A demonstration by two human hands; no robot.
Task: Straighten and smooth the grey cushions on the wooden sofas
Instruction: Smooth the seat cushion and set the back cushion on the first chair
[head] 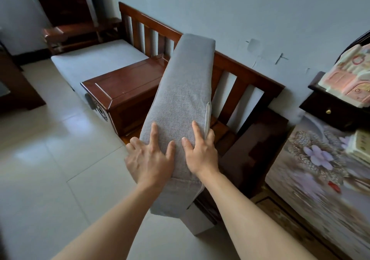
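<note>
Pale floor tiles (50,159) are lying below a slatted wooden sofa (240,75) against the wall. Over its bare frame a grey cushion (180,91) is standing on edge, tilted; the left hand (150,159) and right hand (202,153) are gripping its near end, fingers spread across the fabric.

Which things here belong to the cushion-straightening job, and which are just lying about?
Part of the job:
- lifted grey cushion, held on edge by left hand and right hand
- wooden sofa frame
- flat grey cushion on the far seat

Just lying about:
- wooden side table
- dark cabinet
- floral cloth
</note>
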